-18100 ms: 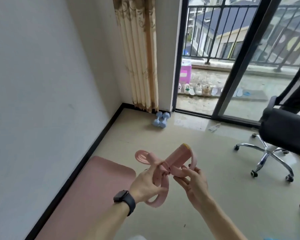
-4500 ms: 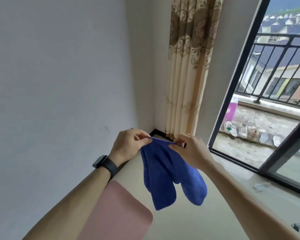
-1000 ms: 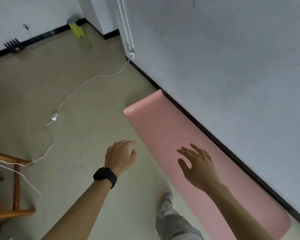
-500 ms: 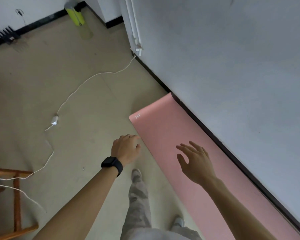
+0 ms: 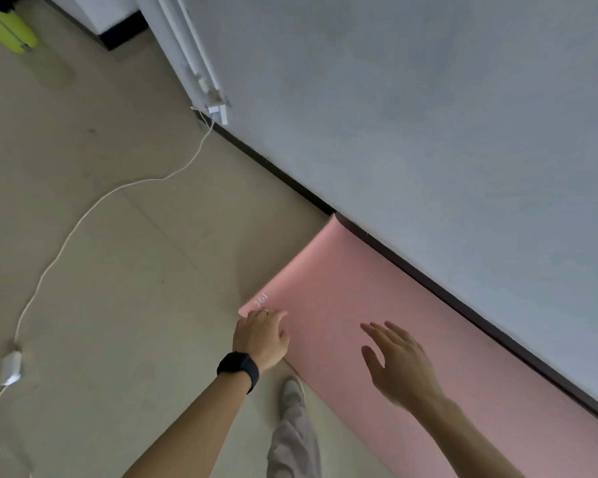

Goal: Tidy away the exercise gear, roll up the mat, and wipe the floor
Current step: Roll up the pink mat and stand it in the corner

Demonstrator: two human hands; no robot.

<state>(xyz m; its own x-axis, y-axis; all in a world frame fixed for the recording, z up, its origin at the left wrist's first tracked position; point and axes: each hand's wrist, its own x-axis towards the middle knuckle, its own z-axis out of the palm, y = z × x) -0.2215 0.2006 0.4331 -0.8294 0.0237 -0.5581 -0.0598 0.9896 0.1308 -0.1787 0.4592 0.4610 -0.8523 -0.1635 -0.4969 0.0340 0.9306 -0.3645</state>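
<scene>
Mat [image 5: 428, 305] flat by wall [image 5: 428, 98], left hand [image 5: 261, 334] loosely curled at its corner, right hand [image 5: 399, 367] spread above.

Mat [image 5: 377, 288]: plain pink, small white writing at corner.
Floor [image 5: 118, 270]: beige, few dark smudges.
Wall [image 5: 428, 115]: pale grey-white.
Strip [image 5: 273, 167] under wall: black.
Cord [image 5: 83, 219], 9 o'clock: white.
Watch [image 5: 239, 369]: black.
Thing [image 5: 7, 29], 10 o'clock: yellow-green.
Trousers [image 5: 294, 443], 6 o'clock: light grey.

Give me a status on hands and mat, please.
Left hand at mat corner, right hand open over mat. Mat flat, unrolled, along wall. Cable on floor, apart.
</scene>
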